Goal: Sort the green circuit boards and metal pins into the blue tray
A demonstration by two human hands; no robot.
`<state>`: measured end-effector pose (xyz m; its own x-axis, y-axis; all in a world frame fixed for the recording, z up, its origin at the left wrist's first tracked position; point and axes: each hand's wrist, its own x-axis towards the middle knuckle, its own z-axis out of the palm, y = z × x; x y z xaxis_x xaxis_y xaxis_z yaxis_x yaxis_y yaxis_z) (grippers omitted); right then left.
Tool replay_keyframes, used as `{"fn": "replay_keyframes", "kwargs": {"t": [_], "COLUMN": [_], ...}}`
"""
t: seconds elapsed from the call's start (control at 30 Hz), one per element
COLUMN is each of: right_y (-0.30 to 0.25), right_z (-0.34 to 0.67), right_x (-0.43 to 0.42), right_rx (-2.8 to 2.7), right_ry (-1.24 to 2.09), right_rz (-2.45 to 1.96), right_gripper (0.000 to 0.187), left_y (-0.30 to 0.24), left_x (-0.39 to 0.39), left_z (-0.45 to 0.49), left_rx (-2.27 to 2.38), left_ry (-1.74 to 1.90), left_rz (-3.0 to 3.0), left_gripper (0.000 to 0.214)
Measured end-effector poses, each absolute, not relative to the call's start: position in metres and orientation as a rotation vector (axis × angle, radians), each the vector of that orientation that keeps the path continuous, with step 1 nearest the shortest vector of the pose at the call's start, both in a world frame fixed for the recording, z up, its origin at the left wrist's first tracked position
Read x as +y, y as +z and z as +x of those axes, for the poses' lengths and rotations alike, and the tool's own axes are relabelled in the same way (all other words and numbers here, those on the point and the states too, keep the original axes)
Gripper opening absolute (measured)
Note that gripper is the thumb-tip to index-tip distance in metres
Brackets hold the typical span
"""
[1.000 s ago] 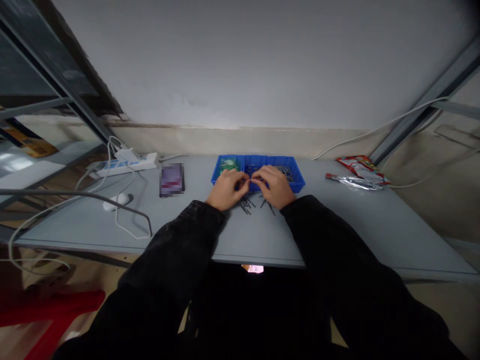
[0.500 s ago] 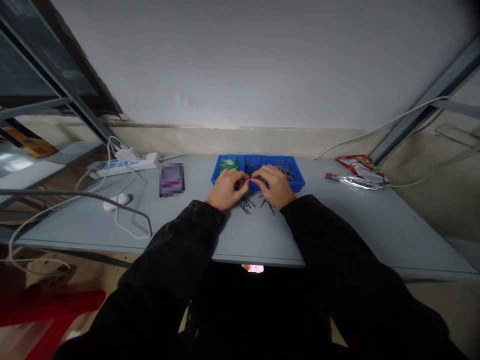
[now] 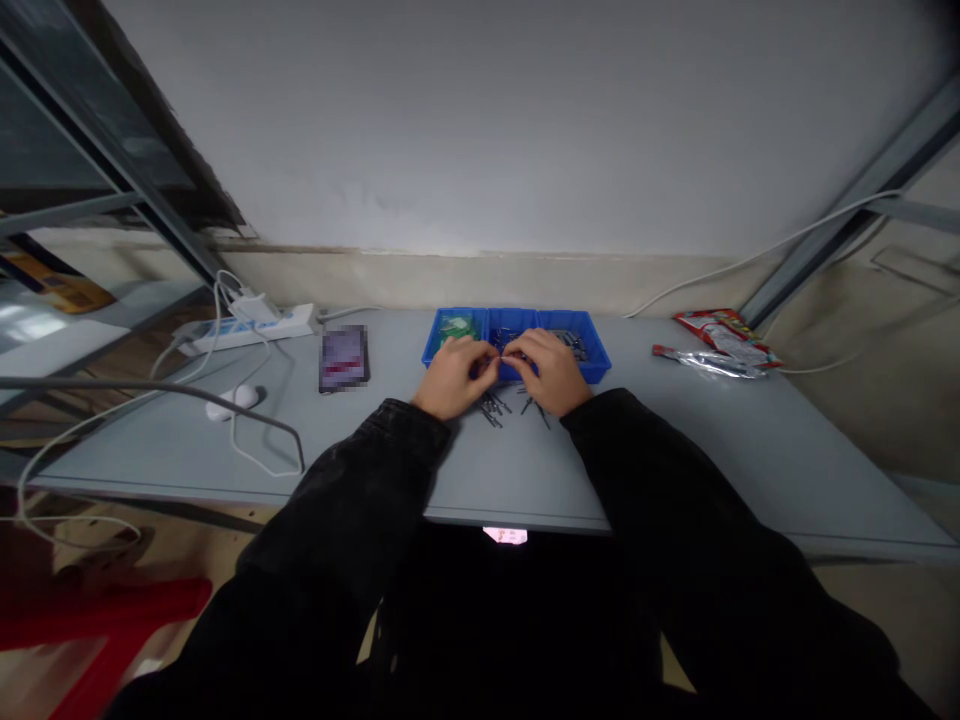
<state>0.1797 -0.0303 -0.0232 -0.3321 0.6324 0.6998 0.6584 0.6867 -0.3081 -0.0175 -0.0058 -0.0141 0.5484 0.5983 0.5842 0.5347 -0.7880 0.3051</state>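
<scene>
My left hand (image 3: pixel 456 378) and my right hand (image 3: pixel 551 372) meet fingertip to fingertip just in front of three blue bins. Both are pinched closed; whatever lies between the fingertips is too small to make out. Green and whitish pieces fill the left bin (image 3: pixel 433 345). Dark slim parts lie in the middle bin (image 3: pixel 512 316), partly behind my fingers. Greyish metal parts are in the right bin (image 3: pixel 598 360). On the table below my hands, several thin dark metal pins (image 3: pixel 492 408) lie in a loose pile, with a few more pins (image 3: pixel 536 408) under my right hand.
A phone-like flat object (image 3: pixel 343 358), blurred out, lies left on the grey table (image 3: pixel 517 480). Further left are a white power strip (image 3: pixel 277 328) with cables and a white rounded object (image 3: pixel 232 402). At right lie a red packet (image 3: pixel 727 335) and a silvery wrapper (image 3: pixel 712 363).
</scene>
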Motion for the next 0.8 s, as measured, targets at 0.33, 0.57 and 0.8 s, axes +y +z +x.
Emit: {"fn": "replay_keyframes", "kwargs": {"t": [0.33, 0.57, 0.8], "right_y": [-0.0235, -0.0255, -0.0254], "right_z": [0.1798, 0.1805, 0.1801], "right_x": [-0.0300, -0.0285, -0.0289], "right_rx": [-2.045, -2.051, -2.050], "right_ry": [-0.039, -0.030, -0.045], "right_rz": [-0.997, -0.996, -0.995], "right_gripper": [0.015, 0.015, 0.015], "left_y": [-0.0127, -0.0143, -0.0131], "left_x": [-0.0062, -0.0060, -0.0063], "left_z": [-0.0177, -0.0175, -0.0176], "left_rx": [0.994, 0.975, 0.952], "left_ry": [1.030, 1.052, 1.049], "left_rz": [2.689, 2.693, 2.707], "left_gripper": [0.016, 0.015, 0.015]}}
